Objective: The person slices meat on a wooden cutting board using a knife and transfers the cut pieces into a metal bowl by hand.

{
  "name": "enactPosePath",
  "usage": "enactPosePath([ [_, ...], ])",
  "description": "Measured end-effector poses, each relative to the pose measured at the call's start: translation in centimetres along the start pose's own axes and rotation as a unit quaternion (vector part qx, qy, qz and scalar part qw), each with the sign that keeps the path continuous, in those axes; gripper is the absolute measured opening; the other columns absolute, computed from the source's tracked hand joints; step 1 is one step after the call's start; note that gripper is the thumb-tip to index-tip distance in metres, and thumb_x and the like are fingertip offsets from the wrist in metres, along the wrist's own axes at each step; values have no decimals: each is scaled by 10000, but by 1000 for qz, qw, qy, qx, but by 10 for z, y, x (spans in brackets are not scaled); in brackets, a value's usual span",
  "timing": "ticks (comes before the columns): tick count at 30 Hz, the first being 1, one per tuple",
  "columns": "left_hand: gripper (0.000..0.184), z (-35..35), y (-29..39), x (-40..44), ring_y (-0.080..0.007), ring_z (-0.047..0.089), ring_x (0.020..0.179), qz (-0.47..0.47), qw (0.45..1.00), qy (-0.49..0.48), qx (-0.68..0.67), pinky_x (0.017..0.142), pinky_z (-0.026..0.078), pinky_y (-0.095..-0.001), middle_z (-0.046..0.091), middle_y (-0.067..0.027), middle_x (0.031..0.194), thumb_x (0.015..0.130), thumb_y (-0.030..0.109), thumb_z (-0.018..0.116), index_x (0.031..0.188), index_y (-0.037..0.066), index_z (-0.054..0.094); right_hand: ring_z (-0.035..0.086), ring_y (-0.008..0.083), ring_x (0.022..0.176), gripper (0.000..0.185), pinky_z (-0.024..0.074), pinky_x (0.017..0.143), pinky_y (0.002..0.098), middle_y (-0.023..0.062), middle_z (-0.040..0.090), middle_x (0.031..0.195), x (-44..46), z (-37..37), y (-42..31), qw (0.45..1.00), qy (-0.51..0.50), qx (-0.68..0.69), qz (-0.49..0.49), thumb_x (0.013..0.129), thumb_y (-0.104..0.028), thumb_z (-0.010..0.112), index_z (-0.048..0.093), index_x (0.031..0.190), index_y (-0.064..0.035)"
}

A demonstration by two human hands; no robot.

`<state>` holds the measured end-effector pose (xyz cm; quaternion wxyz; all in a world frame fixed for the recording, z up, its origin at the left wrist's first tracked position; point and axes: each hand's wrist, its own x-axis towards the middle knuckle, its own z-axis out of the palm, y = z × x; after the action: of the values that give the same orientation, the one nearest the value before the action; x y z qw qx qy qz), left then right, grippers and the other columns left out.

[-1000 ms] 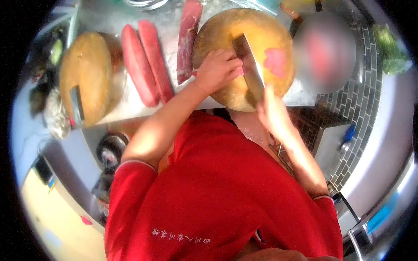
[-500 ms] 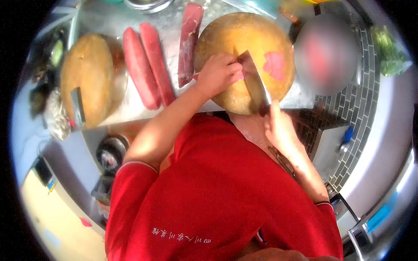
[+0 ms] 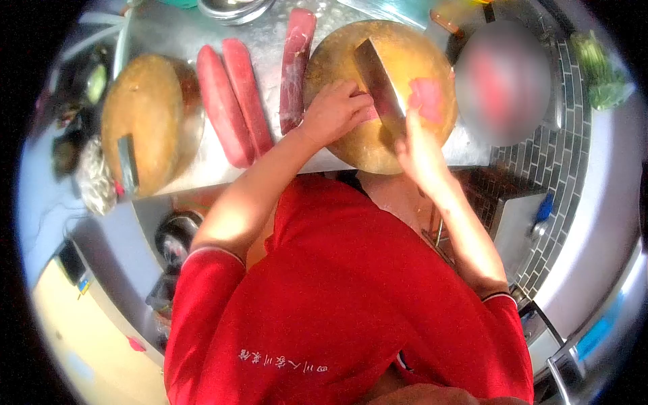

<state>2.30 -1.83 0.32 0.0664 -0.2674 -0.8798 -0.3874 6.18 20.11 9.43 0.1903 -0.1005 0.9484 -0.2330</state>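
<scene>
My right hand point(image 3: 422, 154) is wrapped round the handle end of a broad cleaver point(image 3: 379, 84), its blade slanting across a round wooden chopping block point(image 3: 344, 47). Close to the blade's left side, my left hand point(image 3: 337, 111) has its fingers bent down onto a small piece of pink meat point(image 3: 368, 113), most of it hidden under them. Flat slices of meat point(image 3: 426, 98) lie on the block to the right of the cleaver. A long dark-red strip of meat point(image 3: 297, 67) lies just left of the block.
Two more long meat strips point(image 3: 226, 108) rest on the metal table point(image 3: 162, 34). At the left stands a second wooden block point(image 3: 142, 101) with another cleaver point(image 3: 127, 164) on it. A blurred round container point(image 3: 533, 88) with something red sits at the right, with green vegetables point(image 3: 599, 71) beyond.
My right hand and the cleaver have moved forward, away from my body, with the blade tip shifting slightly left. My left hand stays over the meat. The view has shifted slightly.
</scene>
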Motion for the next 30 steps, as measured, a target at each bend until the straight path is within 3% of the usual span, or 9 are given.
enactPosePath([
  [9,138,5,-2,5,-341,580,893,7,1000,22,-11,775,474,-459,552,-108,894,843,217,734,913,119,666,666,488,768,385,514,652,585,303,642,786,-62,-27,-10,991,-118,-33,54,861,16,575,366,1184,51],
  [15,126,1,-3,4,-298,597,896,3,1000,6,25,792,482,-435,575,-64,884,845,266,724,899,161,681,669,481,748,408,515,663,581,300,643,784,32,27,2,999,-12,37,-27,864,17,570,353,1206,74],
  [19,98,9,-3,3,-350,585,846,6,999,45,1,720,463,-470,544,-116,858,817,176,730,855,121,658,669,475,742,406,521,662,564,291,649,785,13,7,-7,999,-38,-12,-18,867,28,561,352,1209,88],
  [24,91,9,-2,4,-357,587,838,21,998,59,-24,712,472,-465,555,-119,864,819,165,723,846,113,653,631,517,746,423,483,639,573,304,616,762,-58,-28,-17,993,-105,-4,62,883,8,573,386,1258,63],
  [28,104,10,-4,2,-355,587,844,-1,999,39,-21,723,472,-466,556,-116,872,827,181,725,871,115,658,658,504,761,516,510,676,572,308,637,783,-29,-13,-17,996,-76,40,36,853,44,551,324,1314,82],
  [30,113,5,-3,4,-354,587,854,-2,1000,28,-9,734,471,-467,556,-116,876,832,189,723,892,117,660,659,508,777,535,510,684,572,315,643,808,18,20,-9,999,-5,35,1,850,34,560,327,1332,59],
])
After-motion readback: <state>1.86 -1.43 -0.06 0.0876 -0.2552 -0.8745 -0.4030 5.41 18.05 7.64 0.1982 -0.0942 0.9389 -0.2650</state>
